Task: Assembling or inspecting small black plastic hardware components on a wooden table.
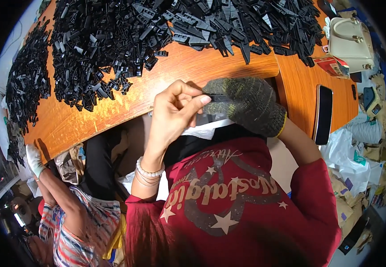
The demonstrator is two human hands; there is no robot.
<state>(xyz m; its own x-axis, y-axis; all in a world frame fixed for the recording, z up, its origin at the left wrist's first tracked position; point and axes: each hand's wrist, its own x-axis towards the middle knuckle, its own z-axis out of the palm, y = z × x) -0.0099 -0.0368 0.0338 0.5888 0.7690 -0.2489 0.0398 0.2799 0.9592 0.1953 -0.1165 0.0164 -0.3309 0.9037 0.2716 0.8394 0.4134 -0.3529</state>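
Observation:
My bare left hand [171,109], with beads and thin bangles at the wrist, pinches one end of a small, slim black plastic part [217,97]. In a dark knitted glove, my right hand [251,104] is closed around the same part from the other side. The two hands meet just off the near edge of the wooden table [179,66], above my lap. Most of the part is hidden by the fingers and glove. Beyond my hands lie a heap of long, pointed black plastic parts [228,26] and a heap of small black clips [99,49].
Another heap of black parts [28,80] lies at far left, near a co-worker's white-gloved hand [33,160]. On the right are a phone [323,115], a cream handbag [349,44] and a red package [335,66]. Plastic bags [351,151] stand beyond the table's right edge.

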